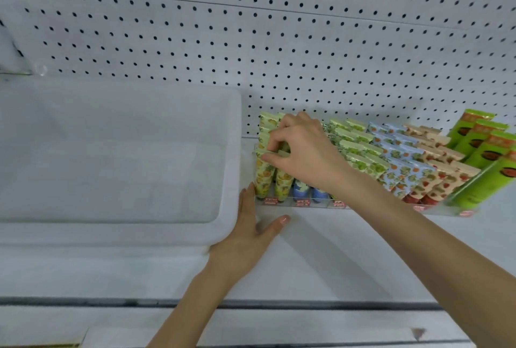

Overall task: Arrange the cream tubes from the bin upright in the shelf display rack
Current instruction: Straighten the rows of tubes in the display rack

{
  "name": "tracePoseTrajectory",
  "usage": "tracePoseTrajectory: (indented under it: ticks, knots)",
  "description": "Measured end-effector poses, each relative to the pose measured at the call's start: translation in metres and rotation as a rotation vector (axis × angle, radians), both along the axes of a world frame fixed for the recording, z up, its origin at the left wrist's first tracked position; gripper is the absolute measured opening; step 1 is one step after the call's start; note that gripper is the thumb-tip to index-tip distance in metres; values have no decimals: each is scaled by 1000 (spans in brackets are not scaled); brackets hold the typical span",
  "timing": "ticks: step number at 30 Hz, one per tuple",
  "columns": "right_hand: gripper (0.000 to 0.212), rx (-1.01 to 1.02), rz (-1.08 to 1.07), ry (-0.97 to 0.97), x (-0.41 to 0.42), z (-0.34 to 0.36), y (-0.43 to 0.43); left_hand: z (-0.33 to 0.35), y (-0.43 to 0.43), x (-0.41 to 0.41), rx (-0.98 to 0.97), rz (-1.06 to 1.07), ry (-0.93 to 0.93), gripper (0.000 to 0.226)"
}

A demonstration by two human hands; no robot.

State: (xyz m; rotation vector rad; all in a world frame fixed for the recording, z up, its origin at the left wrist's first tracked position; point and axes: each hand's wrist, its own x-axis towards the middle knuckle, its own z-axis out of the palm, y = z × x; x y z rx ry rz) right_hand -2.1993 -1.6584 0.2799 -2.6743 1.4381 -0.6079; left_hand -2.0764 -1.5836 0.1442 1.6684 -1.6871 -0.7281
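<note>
Right hand (pixel 303 152) pinching yellow tube (pixel 263 173), rack (pixel 363 208)

A white pegboard wall (pixel 251 26) rises behind the white shelf (pixel 321 258).

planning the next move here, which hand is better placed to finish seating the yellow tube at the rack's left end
Right. The right hand pinches the top of the yellow tube in the rack; the left hand lies flat beside the white bin, holding nothing.
</note>
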Motion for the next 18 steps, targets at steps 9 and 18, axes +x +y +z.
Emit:
tracePoseTrajectory:
  ticks: [9,18]
  knots:
    - [19,-31,-45,15,3,-2,4,0,0,1,25,-29,41,89]
    - [23,-28,-60,-56,-8,13,5,-1,1,2,62,-57,47,91]
